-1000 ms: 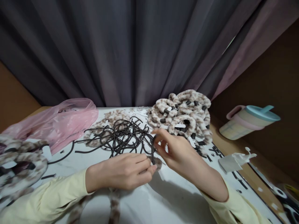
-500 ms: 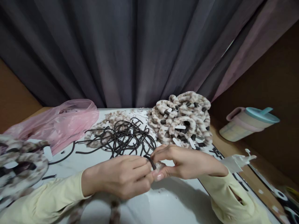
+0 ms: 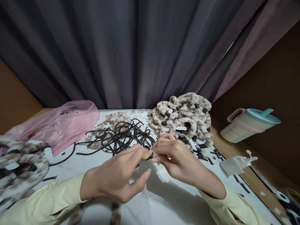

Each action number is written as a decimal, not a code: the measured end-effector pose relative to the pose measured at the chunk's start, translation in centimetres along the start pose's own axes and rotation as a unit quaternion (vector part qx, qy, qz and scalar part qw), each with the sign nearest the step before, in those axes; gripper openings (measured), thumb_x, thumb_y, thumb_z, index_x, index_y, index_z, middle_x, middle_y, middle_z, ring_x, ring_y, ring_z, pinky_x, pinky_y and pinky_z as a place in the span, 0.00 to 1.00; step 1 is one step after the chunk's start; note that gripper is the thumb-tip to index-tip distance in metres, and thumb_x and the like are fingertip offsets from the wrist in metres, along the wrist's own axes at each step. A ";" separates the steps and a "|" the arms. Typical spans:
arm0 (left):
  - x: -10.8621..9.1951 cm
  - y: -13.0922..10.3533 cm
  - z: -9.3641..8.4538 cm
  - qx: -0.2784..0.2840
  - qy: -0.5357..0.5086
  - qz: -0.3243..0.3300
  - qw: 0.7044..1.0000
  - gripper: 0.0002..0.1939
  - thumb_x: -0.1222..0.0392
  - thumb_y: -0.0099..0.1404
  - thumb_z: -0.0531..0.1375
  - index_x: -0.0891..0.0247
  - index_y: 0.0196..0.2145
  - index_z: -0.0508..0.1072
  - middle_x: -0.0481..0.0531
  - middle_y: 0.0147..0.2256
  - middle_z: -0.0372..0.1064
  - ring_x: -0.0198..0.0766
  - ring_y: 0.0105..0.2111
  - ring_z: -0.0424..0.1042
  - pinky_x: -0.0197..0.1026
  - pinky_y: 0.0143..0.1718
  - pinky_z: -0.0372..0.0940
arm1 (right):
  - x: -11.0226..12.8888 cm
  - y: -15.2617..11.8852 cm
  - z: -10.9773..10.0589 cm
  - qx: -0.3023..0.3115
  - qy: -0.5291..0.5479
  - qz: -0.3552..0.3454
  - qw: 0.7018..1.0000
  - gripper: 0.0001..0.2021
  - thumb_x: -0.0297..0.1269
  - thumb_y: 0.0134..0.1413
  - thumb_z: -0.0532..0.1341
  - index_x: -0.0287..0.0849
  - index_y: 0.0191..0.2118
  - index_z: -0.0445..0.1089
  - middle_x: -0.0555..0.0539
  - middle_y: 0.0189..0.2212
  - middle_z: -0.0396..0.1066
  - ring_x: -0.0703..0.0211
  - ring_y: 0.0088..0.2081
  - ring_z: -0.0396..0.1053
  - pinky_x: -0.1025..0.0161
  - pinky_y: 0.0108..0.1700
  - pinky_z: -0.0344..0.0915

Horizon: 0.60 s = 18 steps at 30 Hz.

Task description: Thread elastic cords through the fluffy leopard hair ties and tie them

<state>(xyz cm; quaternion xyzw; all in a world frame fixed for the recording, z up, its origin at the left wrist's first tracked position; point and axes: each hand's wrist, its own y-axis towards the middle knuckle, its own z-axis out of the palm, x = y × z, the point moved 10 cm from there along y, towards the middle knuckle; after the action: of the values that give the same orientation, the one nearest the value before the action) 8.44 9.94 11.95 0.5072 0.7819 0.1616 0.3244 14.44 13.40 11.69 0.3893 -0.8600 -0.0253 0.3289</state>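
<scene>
In the middle, my two hands meet over the white table. My right hand (image 3: 178,157) is closed, pinching a dark cord (image 3: 149,157) between thumb and fingertips. My left hand (image 3: 119,173) has its fingers curled at the same cord, while its thumb is lifted apart from them. What lies behind the fingers is mostly hidden. Just beyond my hands lies a tangled heap of dark cords (image 3: 126,134). A pile of fluffy brown-and-white rings (image 3: 187,107), with dark cord wound on them and white tags, sits behind my right hand.
At left are a pink plastic bag (image 3: 70,120) and more fluffy rings (image 3: 38,168). A tumbler with a blue lid (image 3: 248,123) stands at right, near a white packet (image 3: 234,165). Short dark cord pieces (image 3: 242,184) lie along the table's right edge. Grey curtains (image 3: 131,56) hang behind.
My left thumb has opened away from the fingers. My right hand has turned, its wrist lower. The loop of cord that stood up between my hands is now down at the fingertips.
</scene>
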 end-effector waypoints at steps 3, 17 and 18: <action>0.6 -0.1 -0.4 -0.041 0.011 -0.041 0.998 0.06 0.66 0.65 0.54 0.66 0.40 0.60 0.53 0.32 0.65 0.36 0.34 0.67 0.36 0.36 0.65 | 0.7 -0.2 -0.3 -0.040 -0.044 -0.018 0.998 0.11 0.20 0.49 0.53 0.38 0.20 0.61 0.50 0.20 0.64 0.63 0.26 0.58 0.59 0.42 0.54; 5.5 -1.0 -0.8 -0.171 -0.058 -0.245 0.953 0.06 0.63 0.65 0.52 0.63 0.31 0.65 0.45 0.25 0.64 0.31 0.24 0.63 0.32 0.27 0.58 | 2.9 0.1 0.7 -0.142 -0.409 -0.102 0.896 0.13 0.21 0.56 0.48 0.37 0.27 0.66 0.47 0.22 0.61 0.57 0.30 0.56 0.53 0.48 0.54; 6.6 -1.2 -0.4 -0.161 -0.094 -0.288 0.939 0.07 0.61 0.65 0.52 0.63 0.30 0.65 0.45 0.24 0.63 0.30 0.23 0.62 0.32 0.26 0.58 | 2.6 0.2 0.8 -0.140 -0.416 -0.097 0.893 0.13 0.21 0.57 0.48 0.37 0.28 0.66 0.47 0.23 0.61 0.56 0.31 0.56 0.54 0.48 0.54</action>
<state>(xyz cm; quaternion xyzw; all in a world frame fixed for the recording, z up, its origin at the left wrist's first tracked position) 5.53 15.42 9.31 0.2138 0.8240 0.1368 0.5066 12.58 11.62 12.59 0.3750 -0.8637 -0.3365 -0.0118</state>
